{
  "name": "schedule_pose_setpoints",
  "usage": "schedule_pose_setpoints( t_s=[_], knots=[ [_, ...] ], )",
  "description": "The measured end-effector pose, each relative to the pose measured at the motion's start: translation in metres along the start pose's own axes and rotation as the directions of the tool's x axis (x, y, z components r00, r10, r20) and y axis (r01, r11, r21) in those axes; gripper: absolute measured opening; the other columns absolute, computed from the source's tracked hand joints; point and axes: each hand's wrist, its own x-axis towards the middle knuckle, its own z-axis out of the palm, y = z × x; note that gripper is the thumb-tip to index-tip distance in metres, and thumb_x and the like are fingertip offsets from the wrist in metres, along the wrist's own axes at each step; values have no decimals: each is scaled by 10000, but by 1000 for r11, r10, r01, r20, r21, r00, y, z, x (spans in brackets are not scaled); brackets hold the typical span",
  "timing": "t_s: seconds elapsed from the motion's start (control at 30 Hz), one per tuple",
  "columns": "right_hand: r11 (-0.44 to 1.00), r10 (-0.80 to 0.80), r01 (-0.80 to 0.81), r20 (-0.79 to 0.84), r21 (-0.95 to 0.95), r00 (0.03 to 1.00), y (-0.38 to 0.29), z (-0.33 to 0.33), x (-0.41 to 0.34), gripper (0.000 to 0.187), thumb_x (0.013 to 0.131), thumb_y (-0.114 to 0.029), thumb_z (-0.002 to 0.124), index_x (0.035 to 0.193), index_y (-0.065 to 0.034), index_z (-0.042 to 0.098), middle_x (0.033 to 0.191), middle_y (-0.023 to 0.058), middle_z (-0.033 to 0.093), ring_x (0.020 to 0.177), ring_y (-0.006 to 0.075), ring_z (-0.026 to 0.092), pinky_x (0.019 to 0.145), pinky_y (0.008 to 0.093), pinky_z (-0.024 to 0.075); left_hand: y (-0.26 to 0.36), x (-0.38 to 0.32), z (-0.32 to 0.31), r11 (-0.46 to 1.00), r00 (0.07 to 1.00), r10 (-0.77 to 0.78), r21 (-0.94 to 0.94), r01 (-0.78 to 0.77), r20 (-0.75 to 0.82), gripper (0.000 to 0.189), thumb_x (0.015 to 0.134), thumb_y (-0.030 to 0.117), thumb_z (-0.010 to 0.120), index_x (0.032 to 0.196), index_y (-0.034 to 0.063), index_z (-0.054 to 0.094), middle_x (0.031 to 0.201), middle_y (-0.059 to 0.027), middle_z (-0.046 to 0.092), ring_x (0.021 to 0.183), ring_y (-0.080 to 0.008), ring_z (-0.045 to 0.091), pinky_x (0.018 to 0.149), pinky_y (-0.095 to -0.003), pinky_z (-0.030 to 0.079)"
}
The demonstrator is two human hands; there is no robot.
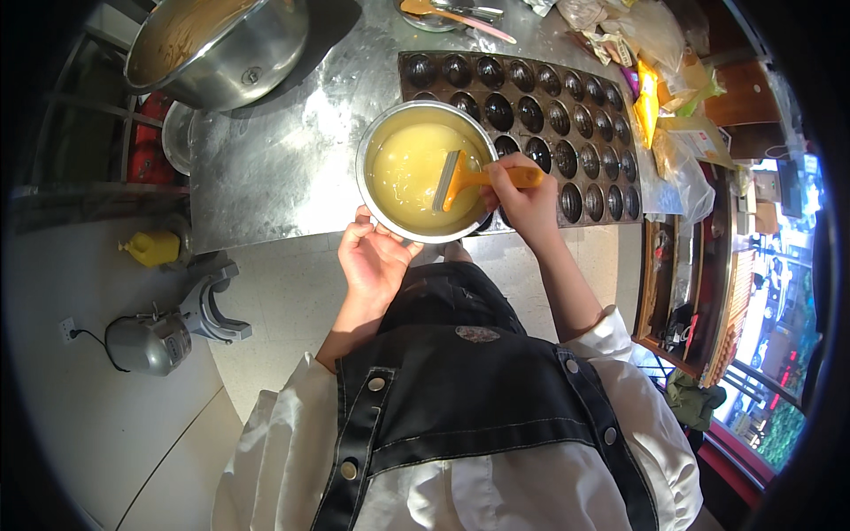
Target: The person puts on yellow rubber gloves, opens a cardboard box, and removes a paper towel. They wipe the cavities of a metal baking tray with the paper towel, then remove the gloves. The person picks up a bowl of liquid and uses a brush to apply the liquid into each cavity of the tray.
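My left hand (377, 255) grips the near left rim of a round metal bowl (364, 174), its thumb outside and fingers beneath. Pale yellow liquid (408, 169) fills part of the bowl. In my right hand (528, 192) is the orange handle of a pastry brush (458, 180); its grey bristle edge is over the liquid, and whether it dips in is hard to tell. Behind and to the right of the bowl lies a dark metal baking mould (544, 114) with rows of oval, ridged cavities that look shiny. The bowl covers part of the mould's left side.
A large steel mixing bowl (265, 60) with brown residue stands at the table's (279, 159) far left. A wooden spoon (458, 16) rests on a dish at the back. Plastic bags and packets (647, 103) crowd the right end. A stand mixer (156, 342) is on the left.
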Motion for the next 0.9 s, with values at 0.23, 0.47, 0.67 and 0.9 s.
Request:
schedule_pose_setpoints(
  t_s=[0.23,0.47,0.67,0.9],
  knots=[
    [993,-15,56,-375,99,927,-42,-30,-48,321,1039,-217,633,899,70,669,670,167,681,460,175,616,416,269,477,23,10,-37,996,980,-47,-72,62,195,578,907,403,641,1400,119,540,1420,-144,594,1302,-359,566,1050,-630,447],
    [995,-5,-61,-617,-85,787,-10,-126,-48,281,1037,-198,646,873,29,652,608,118,661,428,130,573,396,262,452,50,18,-54,1000,988,18,-20,-15,155,517,909,384,650,1336,97,607,1291,-136,677,1229,-338,611,1020,-545,484],
    [967,-80,-138,-768,-215,636,4,-243,-45,301,1020,-209,636,852,41,649,614,109,662,436,124,579,397,266,464,63,29,-57,999,999,-8,-40,10,48,598,811,288,658,1381,115,600,1368,-128,647,1268,-381,583,1043,-632,443],
    [987,-48,-79,-723,-141,689,-6,-223,-27,237,1023,-159,632,880,28,662,619,105,659,450,126,579,410,255,451,47,32,-36,997,998,-53,-49,55,40,584,791,275,686,1350,123,615,1345,-105,656,1238,-347,595,991,-603,467]
  ],
)
